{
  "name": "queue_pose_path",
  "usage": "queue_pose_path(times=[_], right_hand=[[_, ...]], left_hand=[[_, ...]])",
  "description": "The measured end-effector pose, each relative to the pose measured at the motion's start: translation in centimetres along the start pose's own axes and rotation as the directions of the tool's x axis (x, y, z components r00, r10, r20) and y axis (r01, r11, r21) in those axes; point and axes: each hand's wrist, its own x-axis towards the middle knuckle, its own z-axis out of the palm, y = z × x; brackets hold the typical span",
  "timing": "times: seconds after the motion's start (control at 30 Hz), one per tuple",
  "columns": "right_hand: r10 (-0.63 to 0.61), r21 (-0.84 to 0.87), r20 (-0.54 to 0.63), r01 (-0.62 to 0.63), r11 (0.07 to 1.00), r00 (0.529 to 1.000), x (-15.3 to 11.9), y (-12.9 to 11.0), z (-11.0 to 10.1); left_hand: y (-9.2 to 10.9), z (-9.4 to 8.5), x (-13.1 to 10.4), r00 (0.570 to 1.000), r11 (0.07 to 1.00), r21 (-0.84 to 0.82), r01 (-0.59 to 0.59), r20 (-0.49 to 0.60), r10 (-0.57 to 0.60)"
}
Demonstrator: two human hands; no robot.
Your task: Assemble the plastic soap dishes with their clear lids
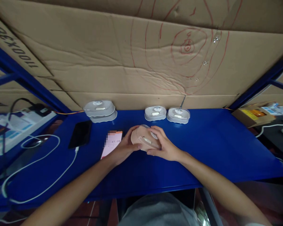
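Between my two hands is a pinkish-beige oval plastic box (141, 142) with a see-through lid, a pale oblong piece on top and a round white sticker. My left hand (124, 146) wraps around its left end, thumb at the near side. On the right end, my right hand (167, 147) grips with fingers over the far side and thumb at the near edge. The box is held slightly tilted above the blue table (207, 147); its underside is hidden. Similar grey oval boxes stand behind it: a stacked pair (100, 110), a single box (155, 113) and another single box (178, 115).
Left of my hands lies a lit phone (112, 142) showing a timer. Farther left, a dark phone (80, 135) is plugged into a white cable (67, 169). A cardboard panel (96, 56) closes off the back. An open carton (252, 116) stands at the right.
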Motion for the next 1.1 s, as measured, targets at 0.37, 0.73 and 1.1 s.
queue_pose_path(times=[0.37, 0.73, 1.1], right_hand=[[-0.076, -0.014, 0.033, 0.077, 0.997, 0.997, 0.3, -0.5, -1.7], [0.007, -0.301, 0.127, 0.032, 0.953, 0.992, -0.5, 0.1, -5.7], [-0.066, -0.46, 0.063, 0.088, 0.884, 0.996, -1.8, 2.4, -5.4]], left_hand=[[1.9, 0.8, -1.0, 0.997, 0.97, 0.234, 0.063, 0.037, -0.074], [7.0, -2.0, -0.2, 0.941, 0.906, 0.387, -0.17, -0.208, 0.265], [7.8, -3.0, 0.4, 0.844, 0.946, 0.178, -0.27, -0.429, 0.321]])
